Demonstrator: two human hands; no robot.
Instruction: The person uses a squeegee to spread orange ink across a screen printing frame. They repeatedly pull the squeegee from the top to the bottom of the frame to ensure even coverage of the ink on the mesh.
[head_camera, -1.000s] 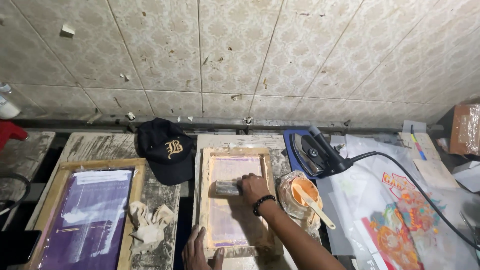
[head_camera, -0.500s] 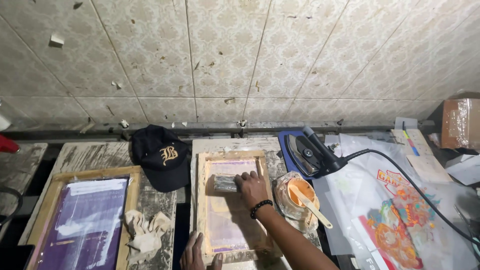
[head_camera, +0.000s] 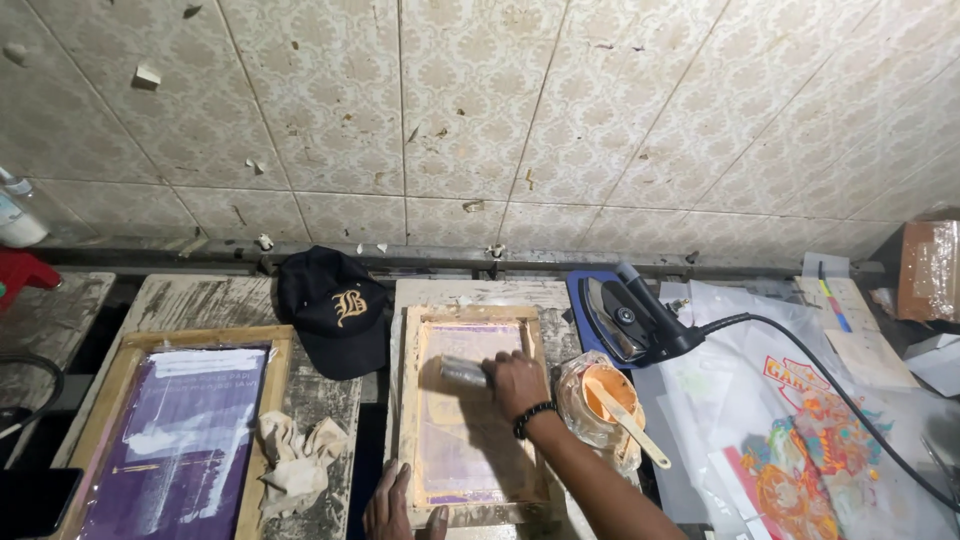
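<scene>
A wooden-framed printing screen (head_camera: 415, 420) lies flat on a worn board in the middle. My right hand (head_camera: 516, 382) grips a squeegee (head_camera: 462, 372) laid across the upper part of its pale purple mesh. A dark bead bracelet sits on that wrist. My left hand (head_camera: 392, 510) presses flat on the frame's near left corner, partly cut off by the picture's lower edge.
A second, larger screen (head_camera: 180, 430) with white smears lies to the left, a crumpled rag (head_camera: 295, 455) beside it. A black cap (head_camera: 335, 312) sits behind. Right of the frame are an orange ink tub with a stick (head_camera: 610, 400), an iron (head_camera: 625, 318) with cable, and printed sheets (head_camera: 800, 470). Tiled wall behind.
The camera has tilted up a little, showing more wall. My right hand with the squeegee has stayed on the upper part of the mesh, drifting slightly. The left hand has kept to the near corner.
</scene>
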